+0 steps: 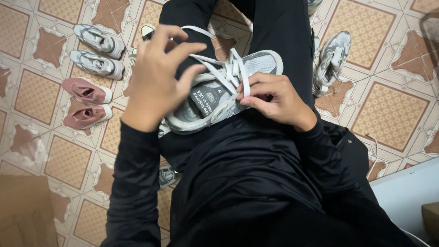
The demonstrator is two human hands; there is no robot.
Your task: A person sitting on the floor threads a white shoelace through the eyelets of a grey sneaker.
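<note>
A grey sneaker (pixel 260 63) with white laces (pixel 228 73) rests on my lap, its toe pointing away from me. My left hand (pixel 157 77) hovers over the shoe's heel and tongue, fingers pinched on a white lace that loops up over my fingers. Gripping the sneaker's right side near the lace eyelets, my right hand (pixel 274 98) holds a lace end between thumb and fingers. I wear black sleeves and black trousers.
On the patterned tile floor at the left lie a pair of grey-white sneakers (pixel 98 50) and a pair of pink shoes (pixel 87 103). Another silver-grey sneaker (pixel 331 61) lies at the right. A further shoe (pixel 167 176) peeks out below my left arm.
</note>
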